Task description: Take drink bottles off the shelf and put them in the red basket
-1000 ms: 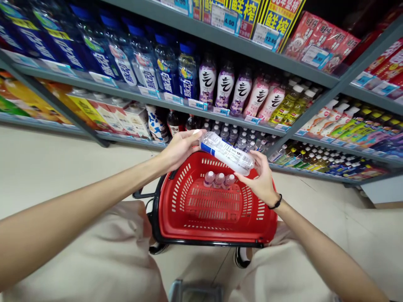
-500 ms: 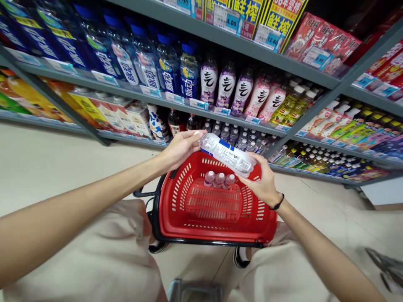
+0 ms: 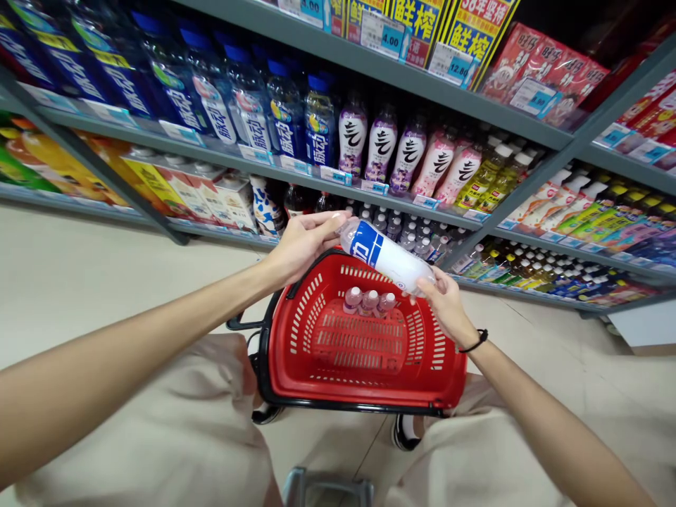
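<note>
Between my two hands, a clear plastic drink bottle [image 3: 393,260] with a blue and white label lies tilted, its cap end up and to the left. My left hand [image 3: 309,243] is closed around the cap end, fingers pinching it. My right hand [image 3: 446,303] grips the bottle's base between thumb and fingers. Below it stands a red shopping basket [image 3: 364,396] with a black rim handle. Inside, at the far side, several small bottles with pale caps [image 3: 368,303] stand side by side.
Ahead runs a grey store shelf [image 3: 296,169] with blue-capped bottles [image 3: 322,120], purple bottles [image 3: 381,144] and juice cartons [image 3: 543,67]. Small bottles [image 3: 422,246] fill its lowest level. A grey metal frame [image 3: 328,486] is at the bottom edge, between my legs.
The bottle has been rolled about its long axis: the barcode side has turned away and the blue label front now shows. My right fingers have shifted on the base.
</note>
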Demonstrator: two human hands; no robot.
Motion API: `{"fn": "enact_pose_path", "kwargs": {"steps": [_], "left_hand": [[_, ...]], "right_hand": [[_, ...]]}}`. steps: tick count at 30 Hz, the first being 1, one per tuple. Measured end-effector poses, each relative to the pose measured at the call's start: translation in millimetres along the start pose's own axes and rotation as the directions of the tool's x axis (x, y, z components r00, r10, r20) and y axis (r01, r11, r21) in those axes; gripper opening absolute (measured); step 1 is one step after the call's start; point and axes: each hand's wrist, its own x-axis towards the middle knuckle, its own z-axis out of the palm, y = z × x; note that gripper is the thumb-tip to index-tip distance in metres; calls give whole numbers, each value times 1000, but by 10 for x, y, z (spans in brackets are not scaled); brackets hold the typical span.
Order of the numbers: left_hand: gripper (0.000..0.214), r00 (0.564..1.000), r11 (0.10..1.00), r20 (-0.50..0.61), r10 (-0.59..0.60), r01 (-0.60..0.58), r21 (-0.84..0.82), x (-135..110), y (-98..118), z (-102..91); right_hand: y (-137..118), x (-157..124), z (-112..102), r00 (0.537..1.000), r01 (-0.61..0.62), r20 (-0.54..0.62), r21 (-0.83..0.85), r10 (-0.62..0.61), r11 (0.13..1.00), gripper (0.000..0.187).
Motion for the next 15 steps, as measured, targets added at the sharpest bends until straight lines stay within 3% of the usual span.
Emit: {"fn": "enact_pose_path", "kwargs": {"steps": [5, 10, 15], "left_hand": [[45, 1000, 999, 18, 8, -8, -31, -27, 5, 42], [54, 998, 998, 36, 58, -59, 28, -53, 48, 98], [56, 996, 993, 4, 85, -85, 86, -54, 81, 118]], "right_hand": [[-29, -91, 49, 975, -201, 128, 181, 180, 963, 59], [11, -128, 83, 881, -420, 341, 243, 328, 874, 74], [45, -149, 130, 810, -539, 403, 221, 427, 813, 80]]}}
